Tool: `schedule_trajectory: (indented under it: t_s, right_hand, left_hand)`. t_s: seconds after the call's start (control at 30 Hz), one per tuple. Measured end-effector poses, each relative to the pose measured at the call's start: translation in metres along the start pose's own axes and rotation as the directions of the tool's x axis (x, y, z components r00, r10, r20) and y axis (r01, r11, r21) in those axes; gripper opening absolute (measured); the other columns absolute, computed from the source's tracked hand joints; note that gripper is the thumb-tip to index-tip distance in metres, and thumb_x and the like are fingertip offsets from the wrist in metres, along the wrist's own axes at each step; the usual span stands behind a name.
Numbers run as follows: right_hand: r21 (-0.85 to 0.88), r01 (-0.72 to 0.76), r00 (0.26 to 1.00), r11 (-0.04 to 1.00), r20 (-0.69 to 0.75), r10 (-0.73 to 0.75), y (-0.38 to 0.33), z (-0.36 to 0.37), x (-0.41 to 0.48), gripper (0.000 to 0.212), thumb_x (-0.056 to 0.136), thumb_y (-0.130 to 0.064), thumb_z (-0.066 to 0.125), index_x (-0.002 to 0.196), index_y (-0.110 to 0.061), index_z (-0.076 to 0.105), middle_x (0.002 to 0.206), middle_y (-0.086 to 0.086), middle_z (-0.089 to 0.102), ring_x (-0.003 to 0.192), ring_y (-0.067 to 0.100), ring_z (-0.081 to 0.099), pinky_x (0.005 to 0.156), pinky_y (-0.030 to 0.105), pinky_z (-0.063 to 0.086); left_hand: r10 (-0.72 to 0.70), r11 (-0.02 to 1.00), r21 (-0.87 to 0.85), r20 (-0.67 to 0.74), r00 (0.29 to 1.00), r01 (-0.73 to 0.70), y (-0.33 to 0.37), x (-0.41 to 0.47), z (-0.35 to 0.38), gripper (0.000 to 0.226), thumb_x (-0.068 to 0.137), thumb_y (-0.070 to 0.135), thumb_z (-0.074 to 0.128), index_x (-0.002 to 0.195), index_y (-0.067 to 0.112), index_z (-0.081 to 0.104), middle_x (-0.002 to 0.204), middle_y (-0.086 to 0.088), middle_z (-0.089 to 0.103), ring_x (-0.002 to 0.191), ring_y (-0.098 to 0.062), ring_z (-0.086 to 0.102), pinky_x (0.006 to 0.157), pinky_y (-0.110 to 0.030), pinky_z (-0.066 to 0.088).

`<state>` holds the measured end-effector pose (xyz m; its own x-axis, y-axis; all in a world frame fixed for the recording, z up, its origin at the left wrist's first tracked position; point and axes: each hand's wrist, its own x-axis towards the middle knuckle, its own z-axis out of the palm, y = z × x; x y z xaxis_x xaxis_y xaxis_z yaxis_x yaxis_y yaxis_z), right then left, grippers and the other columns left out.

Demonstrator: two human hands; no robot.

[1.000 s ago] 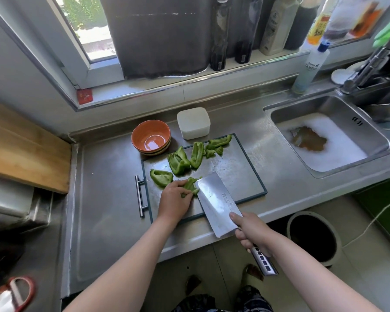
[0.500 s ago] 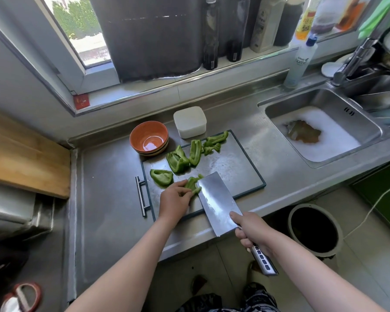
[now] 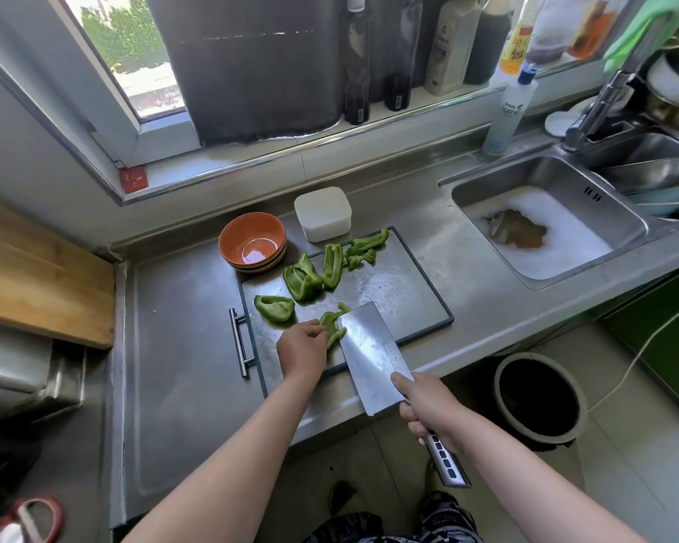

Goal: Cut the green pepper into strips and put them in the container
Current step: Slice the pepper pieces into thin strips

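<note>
On the steel cutting board (image 3: 400, 295) lie several green pepper pieces: one (image 3: 274, 307) at the left, a pile (image 3: 306, 278) behind it, and strips (image 3: 365, 246) at the far edge. My left hand (image 3: 302, 348) holds down a pepper piece (image 3: 332, 323) with curled fingers. My right hand (image 3: 428, 405) grips the handle of a cleaver (image 3: 373, 354), whose blade stands right beside that piece. A white container (image 3: 322, 213) sits just behind the board.
Orange bowls (image 3: 251, 241) are stacked left of the container. A sink (image 3: 545, 225) with foamy water is at the right, a soap bottle (image 3: 510, 111) behind it. A wooden board (image 3: 36, 272) lies far left. A dark bin (image 3: 538, 397) stands on the floor.
My hands and the cleaver keep nearly the same place on the board; the blade sits slightly closer against the held piece. The view has shifted a little.
</note>
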<state>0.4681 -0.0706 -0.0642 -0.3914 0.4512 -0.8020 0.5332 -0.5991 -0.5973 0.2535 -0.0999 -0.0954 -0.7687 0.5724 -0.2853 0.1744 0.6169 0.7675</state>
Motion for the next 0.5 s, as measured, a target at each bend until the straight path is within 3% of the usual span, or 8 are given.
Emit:
schedule_trajectory:
  t_s: [0.17,0.27,0.5]
  right_hand:
    - [-0.041,0.020,1.000,0.999,-0.011,-0.020,-0.001,-0.004,-0.003,0.026,0.106,-0.039,0.041,0.122,-0.023,0.055,0.054,-0.003,0.033,0.041,0.013,0.028,0.045,0.022,0.034]
    - [-0.059,0.014,1.000,0.998,-0.013,-0.015,-0.001,-0.005,-0.006,0.026,0.106,-0.040,0.040,0.121,-0.023,0.055,0.054,-0.004,0.033,0.041,0.013,0.028,0.046,0.022,0.034]
    - [0.000,-0.023,1.000,1.000,-0.002,0.023,-0.006,-0.004,-0.005,0.027,0.107,-0.040,0.042,0.121,-0.021,0.054,0.055,-0.003,0.034,0.041,0.012,0.028,0.044,0.022,0.033]
  left_hand:
    - [-0.026,1.000,-0.004,0.013,1.000,0.026,-0.003,0.004,-0.004,0.017,0.091,0.010,0.067,0.104,0.011,0.077,0.118,0.000,0.071,0.110,-0.015,0.062,0.091,-0.020,0.044]
    - [-0.032,0.999,-0.009,0.001,0.999,0.032,-0.002,0.006,-0.003,0.017,0.090,0.009,0.066,0.103,0.011,0.078,0.117,0.000,0.071,0.107,-0.017,0.064,0.095,-0.029,0.052]
    - [0.160,0.985,0.075,-0.036,0.986,-0.157,-0.002,-0.010,0.002,0.016,0.092,0.008,0.065,0.103,0.009,0.077,0.117,-0.002,0.068,0.098,-0.008,0.056,0.086,-0.018,0.039]
